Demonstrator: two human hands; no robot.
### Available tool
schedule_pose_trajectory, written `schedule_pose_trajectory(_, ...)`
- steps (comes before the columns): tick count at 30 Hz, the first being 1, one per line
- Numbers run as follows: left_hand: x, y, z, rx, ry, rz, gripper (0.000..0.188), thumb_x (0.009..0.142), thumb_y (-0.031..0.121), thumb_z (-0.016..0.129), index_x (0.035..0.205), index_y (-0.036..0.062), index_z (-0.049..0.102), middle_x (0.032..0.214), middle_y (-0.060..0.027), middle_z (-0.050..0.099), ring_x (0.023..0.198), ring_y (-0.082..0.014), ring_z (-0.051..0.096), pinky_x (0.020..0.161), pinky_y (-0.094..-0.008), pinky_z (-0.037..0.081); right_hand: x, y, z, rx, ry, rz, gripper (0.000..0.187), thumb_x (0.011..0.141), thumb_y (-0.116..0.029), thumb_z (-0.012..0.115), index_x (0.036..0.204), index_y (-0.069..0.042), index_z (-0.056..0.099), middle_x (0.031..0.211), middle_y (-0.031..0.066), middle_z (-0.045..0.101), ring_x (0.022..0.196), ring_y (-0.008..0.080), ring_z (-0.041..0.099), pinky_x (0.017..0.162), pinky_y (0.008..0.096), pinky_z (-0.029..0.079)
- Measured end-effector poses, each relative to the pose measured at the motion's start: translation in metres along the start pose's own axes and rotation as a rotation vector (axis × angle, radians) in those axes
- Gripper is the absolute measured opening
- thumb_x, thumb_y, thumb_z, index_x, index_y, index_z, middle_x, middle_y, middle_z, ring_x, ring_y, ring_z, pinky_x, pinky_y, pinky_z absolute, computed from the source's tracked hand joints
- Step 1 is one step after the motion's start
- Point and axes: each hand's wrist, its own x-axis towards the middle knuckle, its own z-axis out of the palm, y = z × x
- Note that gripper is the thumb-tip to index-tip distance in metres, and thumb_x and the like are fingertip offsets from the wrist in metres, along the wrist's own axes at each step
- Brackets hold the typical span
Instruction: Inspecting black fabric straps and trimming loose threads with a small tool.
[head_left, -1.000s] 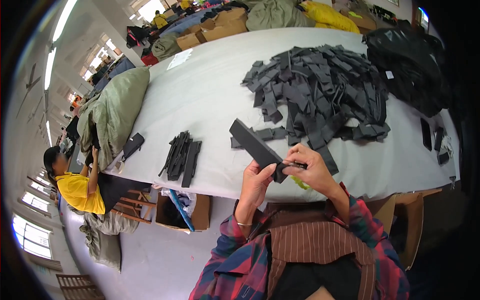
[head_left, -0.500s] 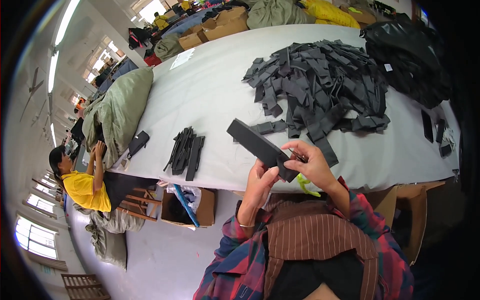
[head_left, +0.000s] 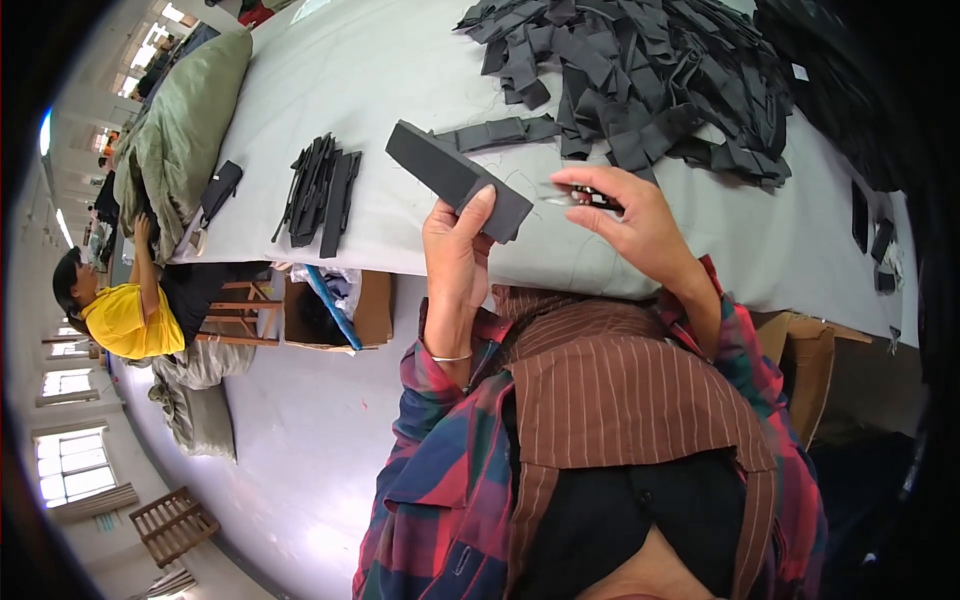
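Observation:
My left hand (head_left: pixel 456 240) pinches a long, flat dark grey fabric piece (head_left: pixel 440 170) between thumb and fingers, holding it up over the near edge of the table. Just to its right, my right hand (head_left: pixel 640 222) is closed round small thread snips (head_left: pixel 598 198), with the blades pointing at the piece but apart from it. Past both hands spreads a big heap of similar dark grey fabric strips (head_left: pixel 640 85). A row of narrow folded pieces (head_left: pixel 322 195) lies to the left of my left hand.
The pale cloth-covered table (head_left: pixel 390 75) carries a black bag (head_left: pixel 840 100) at right and a green sack (head_left: pixel 190 120) at left. Beside that sack sits a person in yellow (head_left: pixel 130 315). Cardboard boxes (head_left: pixel 377 305) stand below the table's near edge.
My right hand with the snips has moved away from the fabric piece, which my left hand alone now holds. The view has tilted down, showing more floor and apron.

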Motion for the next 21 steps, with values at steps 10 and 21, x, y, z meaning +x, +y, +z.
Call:
schedule_pose_trajectory(10, 0.006, -0.008, -0.008, 0.103, -0.02, -0.045, 0.015, 0.088, 0.013, 0.061, 0.096, 0.0013, 0.058, 0.087, -0.0063, 0.064, 0.073, -0.0132, 0.062, 0.063, -0.0261, 0.05, 0.001, 0.006, 0.019, -0.351, 0.013, -0.228, 0.025, 0.072, -0.012, 0.072, 0.097, -0.013, 0.068, 0.076, -0.0012, 0.061, 0.065, 0.0168, 0.048, 0.065, 0.0297, 0.03)
schedule_pose_trajectory(21, 0.003, -0.017, -0.018, 0.074, -0.048, -0.157, 0.017, 0.087, 0.018, 0.062, 0.094, 0.0024, 0.059, 0.081, -0.0045, 0.064, 0.064, -0.0099, 0.059, 0.052, -0.0227, 0.042, -0.002, 0.012, 0.02, -0.398, 0.036, -0.251, 0.016, 0.072, -0.016, 0.072, 0.087, -0.013, 0.066, 0.074, -0.0031, 0.061, 0.064, 0.0175, 0.051, 0.063, 0.0298, 0.032)
